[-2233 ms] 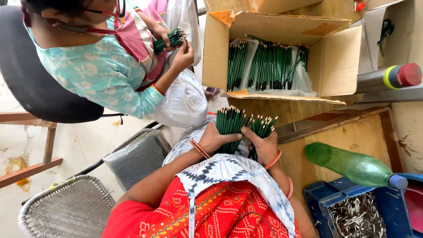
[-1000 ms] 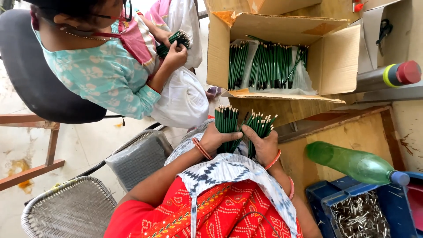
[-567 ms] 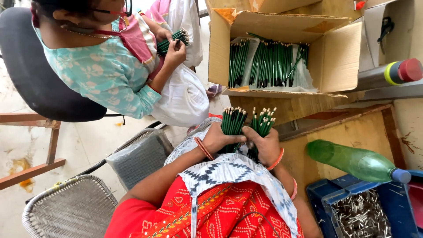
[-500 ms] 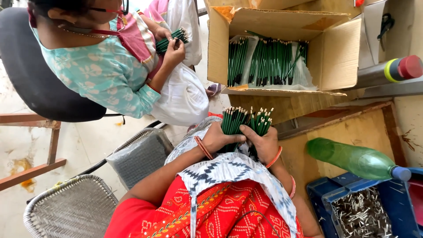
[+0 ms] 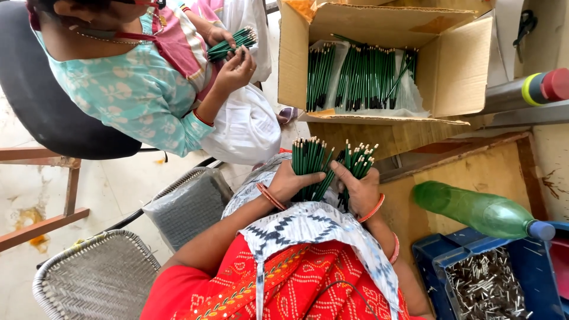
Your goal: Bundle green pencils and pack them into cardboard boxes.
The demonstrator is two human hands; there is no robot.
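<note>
My left hand (image 5: 291, 181) grips a pencil bundle (image 5: 309, 160) upright; right hand (image 5: 360, 191) grips a 2nd bundle (image 5: 358, 163) beside it, fingers closed round both. Box (image 5: 456, 65) w/ more pencils (image 5: 364, 74) just ahead; co-worker's hand (image 5: 234, 68) sorts another bunch (image 5: 232, 43).

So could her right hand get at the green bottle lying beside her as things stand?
Probably not straight away: the right hand is closed around a bundle of green pencils. The green bottle lies uncovered to its right, with nothing between them.

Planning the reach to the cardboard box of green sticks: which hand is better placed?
Right, probably. The right hand with its smaller bundle of green sticks sits nearer the open cardboard box; the left hand grips the larger bundle.
</note>
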